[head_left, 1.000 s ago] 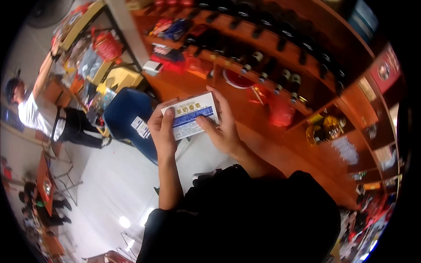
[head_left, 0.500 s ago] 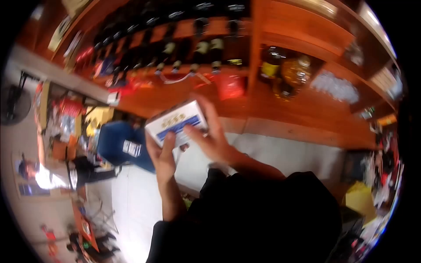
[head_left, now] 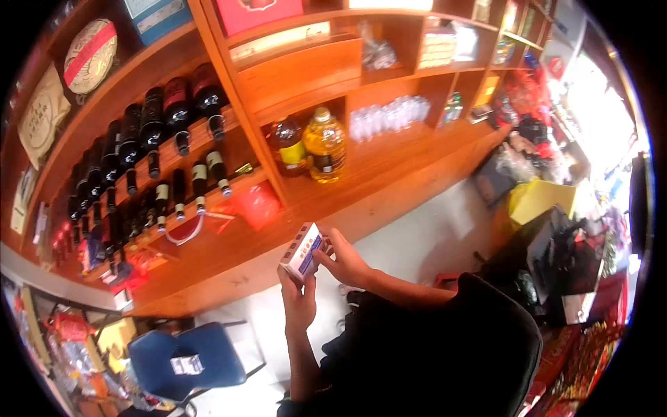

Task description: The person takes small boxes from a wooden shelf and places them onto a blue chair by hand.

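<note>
Between my two hands is a small white carton with a blue band and printed lettering (head_left: pixel 303 251), tilted above the floor in front of the shelf. My left hand (head_left: pixel 299 300) grips its lower end from below. On the right side, my right hand (head_left: pixel 345 263) has its fingers closed around the carton, the thumb near the blue band. On the blue chair (head_left: pixel 226 358) at lower left lies a white packet with dark print (head_left: pixel 187 365), apart from my hands.
A wooden shelf (head_left: pixel 375 170) curves across the front, with dark wine bottles (head_left: pixel 151 125), an oil jug (head_left: pixel 324 147), clear plastic bottles (head_left: pixel 389 118) and a red plastic bag (head_left: pixel 256 206). Cluttered bags and a yellow box (head_left: pixel 545 201) stand at right.
My view has turned right, so the shelf and chair appear shifted and the person at left is out of view. The carton has tilted, showing its side; both hands still hold it.
</note>
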`<state>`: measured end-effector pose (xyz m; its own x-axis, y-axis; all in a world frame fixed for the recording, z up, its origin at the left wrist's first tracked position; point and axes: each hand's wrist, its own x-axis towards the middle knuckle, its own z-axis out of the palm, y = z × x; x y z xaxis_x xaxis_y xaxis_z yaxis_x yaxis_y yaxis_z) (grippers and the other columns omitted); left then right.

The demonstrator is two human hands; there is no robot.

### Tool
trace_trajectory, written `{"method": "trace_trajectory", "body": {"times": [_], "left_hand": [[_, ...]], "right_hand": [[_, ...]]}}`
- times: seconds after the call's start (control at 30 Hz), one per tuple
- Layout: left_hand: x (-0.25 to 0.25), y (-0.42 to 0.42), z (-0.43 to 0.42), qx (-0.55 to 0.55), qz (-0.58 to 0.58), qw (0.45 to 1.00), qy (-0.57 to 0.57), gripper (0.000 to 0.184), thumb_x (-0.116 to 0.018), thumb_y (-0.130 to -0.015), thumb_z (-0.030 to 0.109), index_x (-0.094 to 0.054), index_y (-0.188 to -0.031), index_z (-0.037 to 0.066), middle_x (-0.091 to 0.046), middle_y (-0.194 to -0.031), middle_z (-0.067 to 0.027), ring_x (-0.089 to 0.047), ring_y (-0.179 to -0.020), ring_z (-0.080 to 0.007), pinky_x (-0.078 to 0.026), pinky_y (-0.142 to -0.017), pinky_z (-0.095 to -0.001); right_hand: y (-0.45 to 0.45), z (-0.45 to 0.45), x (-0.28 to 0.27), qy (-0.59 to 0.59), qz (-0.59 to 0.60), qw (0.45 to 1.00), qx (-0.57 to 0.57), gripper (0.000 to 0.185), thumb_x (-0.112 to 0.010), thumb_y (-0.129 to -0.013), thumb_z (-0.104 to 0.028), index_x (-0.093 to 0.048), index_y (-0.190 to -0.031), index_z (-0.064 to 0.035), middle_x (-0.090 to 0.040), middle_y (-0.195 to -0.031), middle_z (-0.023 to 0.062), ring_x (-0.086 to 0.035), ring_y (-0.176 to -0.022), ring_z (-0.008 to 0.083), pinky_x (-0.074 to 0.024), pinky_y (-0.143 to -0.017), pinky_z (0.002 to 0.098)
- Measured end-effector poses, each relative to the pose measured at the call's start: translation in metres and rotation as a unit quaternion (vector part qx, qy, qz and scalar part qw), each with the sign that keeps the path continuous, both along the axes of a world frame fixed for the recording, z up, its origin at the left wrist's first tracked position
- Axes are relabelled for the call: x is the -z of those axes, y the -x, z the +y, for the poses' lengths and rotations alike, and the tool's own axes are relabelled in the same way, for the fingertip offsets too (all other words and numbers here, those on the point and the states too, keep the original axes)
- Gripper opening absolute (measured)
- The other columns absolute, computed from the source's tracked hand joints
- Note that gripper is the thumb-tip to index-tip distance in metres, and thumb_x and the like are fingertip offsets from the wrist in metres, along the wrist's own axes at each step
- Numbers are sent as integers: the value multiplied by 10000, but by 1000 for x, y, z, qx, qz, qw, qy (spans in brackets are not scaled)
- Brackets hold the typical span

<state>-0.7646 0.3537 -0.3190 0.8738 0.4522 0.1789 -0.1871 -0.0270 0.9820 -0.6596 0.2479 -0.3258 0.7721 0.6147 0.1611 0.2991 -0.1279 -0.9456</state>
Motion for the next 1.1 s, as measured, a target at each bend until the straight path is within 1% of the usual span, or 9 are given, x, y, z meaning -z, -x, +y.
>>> {"method": "trace_trajectory", "body": {"times": [0.2,0.37,0.47,0.53,0.67,0.73,0.9,1.03,1.1], "left_hand": [[25,-7,-37,96,-34,994,36,504,-434,-869,-34,-248,-1338,-40,-456,-1272,-224,-497,-1162,-272,-406,-948,-348],[11,-4,-48,131,-18,991,12,541,-404,-886,-20,-192,-1384,-34,-426,-1303,-239,-476,-1188,-283,-382,-976,-348],[12,-13,-56,155,-34,987,-13,505,-402,-902,2,-223,-1373,-39,-430,-1303,-236,-482,-1181,-286,-380,-976,-351],[3,-23,-67,164,-10,985,-60,487,-399,-908,10,-245,-1368,-40,-428,-1306,-234,-474,-1190,-290,-379,-976,-357],[5,-54,-104,167,-29,971,-167,459,-413,-927,33,-294,-1368,-17,-509,-1229,-175,-520,-1133,-248,-433,-922,-348],[12,-80,-127,176,-40,967,-178,506,-434,-897,-25,-284,-1379,-10,-492,-1249,-160,-508,-1151,-239,-440,-925,-347],[-10,-142,-201,225,-47,963,-142,525,-509,-831,-77,-359,-1332,-29,-454,-1279,-189,-516,-1144,-265,-455,-915,-339],[-10,-202,-260,238,-33,954,-178,506,-567,-824,-40,-391,-1298,-30,-512,-1213,-163,-583,-1035,-226,-479,-859,-324],[3,-230,-281,237,-18,946,-220,465,-626,-804,2,-451,-1234,-25,-563,-1119,-145,-589,-985,-204,-485,-818,-315]], "right_hand": [[14,-48,-9,113,-46,990,71,621,-572,-889,-155,-240,-1393,-9,-438,-1107,187,-549,-944,250,-492,-788,337],[12,-68,-9,73,24,997,-19,767,-567,-896,-179,-55,-1450,-47,-401,-1233,192,-514,-1068,258,-470,-875,343],[8,-79,-6,30,-22,998,-55,817,-578,-891,-171,3,-1452,-58,-315,-1368,178,-466,-1156,250,-421,-953,349],[5,-91,-8,-14,-45,997,-61,847,-608,-867,-186,-10,-1458,-84,-135,-1462,200,-376,-1235,280,-419,-954,381],[-17,-129,-7,-79,12,996,-44,867,-629,-849,-155,-17,-1460,-90,-184,-1440,189,-367,-1249,278,-413,-962,385],[-35,-152,-4,-131,66,989,-11,850,-620,-861,-116,-17,-1457,-59,-228,-1448,108,-335,-1275,217,-338,-1020,376],[-88,-230,-10,-198,31,979,46,834,-649,-828,-156,-104,-1443,-13,-254,-1429,133,-258,-1322,225,-232,-1073,376],[-141,-294,2,-176,-47,976,117,814,-649,-818,-167,-144,-1432,8,-280,-1420,164,-265,-1327,259,-213,-1083,374],[-166,-320,11,-204,-62,963,164,826,-693,-791,-189,-191,-1423,-11,-332,-1386,190,-378,-1256,286,-323,-1030,383]]}}
